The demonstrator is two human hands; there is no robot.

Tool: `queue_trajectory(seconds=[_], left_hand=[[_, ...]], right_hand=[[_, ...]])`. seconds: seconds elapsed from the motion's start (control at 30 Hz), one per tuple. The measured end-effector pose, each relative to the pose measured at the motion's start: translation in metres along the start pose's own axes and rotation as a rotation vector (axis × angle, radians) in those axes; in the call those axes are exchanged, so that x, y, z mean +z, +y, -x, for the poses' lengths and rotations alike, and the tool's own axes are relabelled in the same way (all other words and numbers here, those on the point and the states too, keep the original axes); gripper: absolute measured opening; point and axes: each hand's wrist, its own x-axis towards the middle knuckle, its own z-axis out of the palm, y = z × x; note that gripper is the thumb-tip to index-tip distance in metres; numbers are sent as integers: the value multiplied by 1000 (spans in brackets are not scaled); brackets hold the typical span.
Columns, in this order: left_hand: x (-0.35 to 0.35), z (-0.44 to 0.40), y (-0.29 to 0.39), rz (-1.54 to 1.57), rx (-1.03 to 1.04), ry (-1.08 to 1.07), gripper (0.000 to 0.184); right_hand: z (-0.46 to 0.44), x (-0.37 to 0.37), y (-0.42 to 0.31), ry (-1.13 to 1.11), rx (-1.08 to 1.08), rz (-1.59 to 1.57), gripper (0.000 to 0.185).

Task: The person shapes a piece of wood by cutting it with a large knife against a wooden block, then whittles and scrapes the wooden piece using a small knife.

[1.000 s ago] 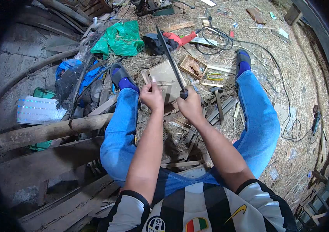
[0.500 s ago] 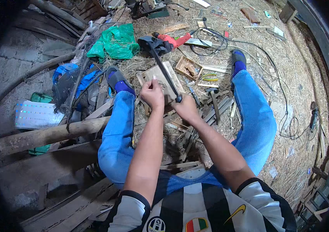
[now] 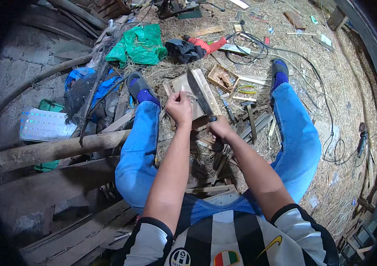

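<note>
My right hand [image 3: 221, 128] is closed round the dark handle of a machete [image 3: 200, 94]. Its broad grey blade points forward and slightly left, over a pale wooden board [image 3: 209, 91] on the floor between my feet. To the left of the blade, my left hand [image 3: 178, 107] is closed, with thumb and fingers pinched together. Whatever it may be holding is too small or hidden to make out. A small wooden box [image 3: 222, 77] with wood pieces inside lies just beyond the board. Right of my right hand lies a hammer [image 3: 251, 119].
A red power tool [image 3: 210, 44] with a black cable lies ahead, beside a green plastic sheet [image 3: 142, 44]. Pliers with yellow-green handles [image 3: 247, 89] rest near the box. A long pole [image 3: 60, 150] crosses on the left. Straw and wood scraps cover the floor.
The machete has turned from edge-on to showing its flat side, and its tip has come lower and nearer. My left hand stays closed beside it. The whole view has shifted slightly.
</note>
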Motion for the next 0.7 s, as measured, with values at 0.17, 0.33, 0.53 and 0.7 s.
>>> queue_trajectory(seconds=[0.17, 0.33, 0.53, 0.7], left_hand=[[-11, -2, 5, 101, -94, 37, 27], [-14, -3, 4, 82, -105, 41, 24], [-11, -2, -7, -25, -18, -2, 30], [-23, -2, -2, -25, -78, 33, 32]], right_hand=[[25, -4, -43, 247, -306, 189, 16], [39, 20, -49, 457, -450, 207, 22], [6, 17, 2, 346, -192, 460, 25], [19, -4, -20, 159, -160, 125, 22]])
